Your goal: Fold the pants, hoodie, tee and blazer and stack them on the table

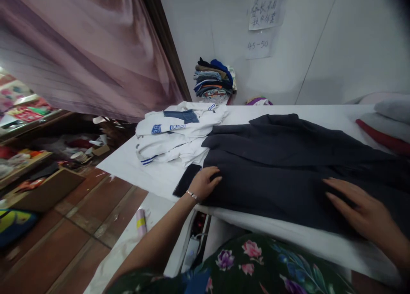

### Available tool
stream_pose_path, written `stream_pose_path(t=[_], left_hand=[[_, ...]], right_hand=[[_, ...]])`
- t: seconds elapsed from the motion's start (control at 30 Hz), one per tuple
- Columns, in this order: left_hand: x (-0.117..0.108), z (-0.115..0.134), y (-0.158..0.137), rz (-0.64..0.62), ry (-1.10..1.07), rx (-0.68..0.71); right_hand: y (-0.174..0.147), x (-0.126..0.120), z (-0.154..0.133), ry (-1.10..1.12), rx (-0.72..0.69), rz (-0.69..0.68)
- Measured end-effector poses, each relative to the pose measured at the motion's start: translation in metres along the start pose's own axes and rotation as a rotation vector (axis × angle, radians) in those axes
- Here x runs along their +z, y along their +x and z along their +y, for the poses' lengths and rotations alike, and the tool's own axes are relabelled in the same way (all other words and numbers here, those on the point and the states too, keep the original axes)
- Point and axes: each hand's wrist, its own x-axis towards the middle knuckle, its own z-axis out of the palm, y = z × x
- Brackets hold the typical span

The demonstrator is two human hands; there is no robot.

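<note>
Charcoal-dark cloth made up the dark garment point(272, 178), which in the head view lay spread out on the white tabletop point(124, 163), in front of the person. Its long axis ran from left to right, roughly along the near edge of the tabletop. One end pointed left and stopped there in a fairly straight border; the other ran off to the right, past the right hand. Shallow creases followed its length, and a raised fold stood up along its far side.

The left hand point(205, 183), a bracelet point(192, 195) at its wrist, was at the garment's near left corner, thumb and fingers parted with a gap between them. The right hand point(361, 206) was over the garment's near right part, fingers stretched out and slightly blurred; whether it pressed on the cloth could not be told. Neither grip was closed.

A black phone point(186, 180) lay just beside the garment's left end. White clothing point(192, 138) sat at its far left, touching it, and grey and red cloths point(390, 127) lay beyond its right part. Past its far side stood a stack of folded clothes point(213, 78).
</note>
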Motion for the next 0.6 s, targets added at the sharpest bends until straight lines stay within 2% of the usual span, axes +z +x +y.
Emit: stream_pose_path(t=[0.07,0.13,0.2,0.3,0.37,0.47,0.53,0.6], left_hand=[[0.003,-0.003,0.022,0.093,0.160,-0.058],[0.009,-0.008,0.042,0.085,0.293,-0.133],[0.015,-0.014,0.057,0.016,0.374,-0.209],[0.021,-0.019,0.073,-0.135,0.446,-0.259],[0.021,-0.022,0.083,-0.189,0.489,-0.269],[0.016,-0.028,0.101,-0.140,0.532,-0.259],[0.014,-0.036,0.115,-0.069,0.543,-0.182],[0.014,-0.044,0.127,-0.053,0.553,-0.052]], right_hand=[[0.029,0.027,-0.017,0.053,-0.120,-0.104],[0.054,0.050,-0.032,0.049,-0.193,-0.194],[0.069,0.072,-0.041,-0.006,-0.216,-0.296],[0.070,0.099,-0.045,-0.131,-0.201,-0.384],[0.065,0.109,-0.042,-0.157,-0.199,-0.383],[0.067,0.107,-0.030,-0.074,-0.204,-0.305],[0.076,0.098,-0.016,-0.065,-0.192,-0.185],[0.089,0.088,0.003,-0.168,-0.169,-0.101]])
